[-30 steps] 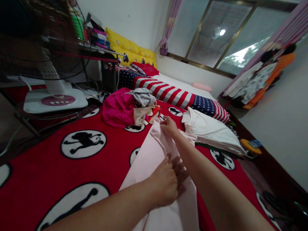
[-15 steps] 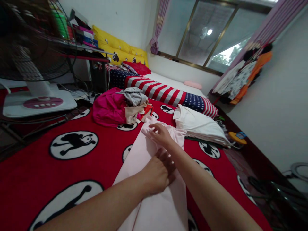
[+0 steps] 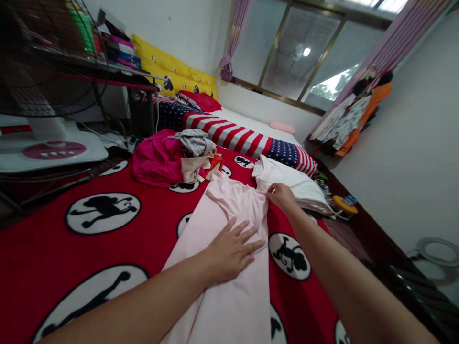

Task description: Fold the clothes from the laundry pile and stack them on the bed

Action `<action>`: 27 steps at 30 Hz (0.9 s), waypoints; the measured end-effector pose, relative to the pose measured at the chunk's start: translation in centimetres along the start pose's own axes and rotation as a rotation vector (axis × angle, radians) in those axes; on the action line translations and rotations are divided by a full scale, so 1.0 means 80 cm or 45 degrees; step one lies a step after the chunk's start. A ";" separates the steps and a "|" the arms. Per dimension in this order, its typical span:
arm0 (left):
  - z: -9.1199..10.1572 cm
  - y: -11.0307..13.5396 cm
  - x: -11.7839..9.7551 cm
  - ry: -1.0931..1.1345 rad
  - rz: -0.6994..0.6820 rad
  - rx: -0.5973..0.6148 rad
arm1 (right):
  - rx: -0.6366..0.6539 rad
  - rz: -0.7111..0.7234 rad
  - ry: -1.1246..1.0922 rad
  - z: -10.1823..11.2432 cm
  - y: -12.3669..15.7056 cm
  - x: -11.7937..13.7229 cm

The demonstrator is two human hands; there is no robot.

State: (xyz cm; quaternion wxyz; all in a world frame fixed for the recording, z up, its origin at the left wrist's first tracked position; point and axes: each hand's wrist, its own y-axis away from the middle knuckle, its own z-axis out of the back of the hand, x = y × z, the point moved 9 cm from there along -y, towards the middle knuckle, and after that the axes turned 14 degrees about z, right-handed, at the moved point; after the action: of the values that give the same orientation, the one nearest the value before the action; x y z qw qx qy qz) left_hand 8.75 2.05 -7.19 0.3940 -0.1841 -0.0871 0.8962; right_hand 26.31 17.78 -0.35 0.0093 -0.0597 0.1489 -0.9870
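A pale pink garment [image 3: 229, 306] lies lengthwise on the red blanket [image 3: 150, 243], its far end gathered and wrinkled. My left hand [image 3: 231, 251] rests flat on the middle of it, fingers spread. At the garment's far right corner, my right hand [image 3: 281, 196] pinches the edge of the cloth between thumb and fingers. Just beyond that hand sits a stack of folded white clothes [image 3: 290, 184]. To the far left of the garment is a loose heap of clothes with a magenta piece [image 3: 158, 157], a grey piece [image 3: 196, 142] and a beige piece [image 3: 195, 167].
A fan [image 3: 53, 143] stands at the left beside a desk [image 3: 143, 79]. Behind the blanket is a bed with a striped, starred cover [image 3: 229, 131]. Clothes hang [image 3: 358, 119] on the right wall near the window. A yellow round stool [image 3: 344, 204] is at the right.
My right hand has moved right, from above the garment to its far right corner, and now grips the edge. My left hand has flattened and spread on the cloth.
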 end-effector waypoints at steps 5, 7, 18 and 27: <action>0.001 -0.001 0.001 0.048 -0.002 0.041 | -0.115 0.078 0.168 0.016 -0.019 0.016; 0.001 -0.002 0.001 0.067 -0.006 0.048 | -0.131 0.140 0.211 0.011 -0.018 0.025; 0.026 -0.007 0.023 0.413 0.082 -0.131 | -0.315 0.618 0.016 0.014 0.106 0.068; 0.062 0.000 0.067 0.595 0.270 -0.355 | -0.152 1.072 -0.358 0.017 0.300 0.130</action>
State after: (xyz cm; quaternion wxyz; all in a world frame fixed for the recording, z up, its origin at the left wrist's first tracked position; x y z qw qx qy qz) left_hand 3.43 6.00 -4.03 0.2785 -0.4459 -0.0965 0.8452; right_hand 16.16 -5.89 -4.97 0.4269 -0.1279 0.2141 -0.8692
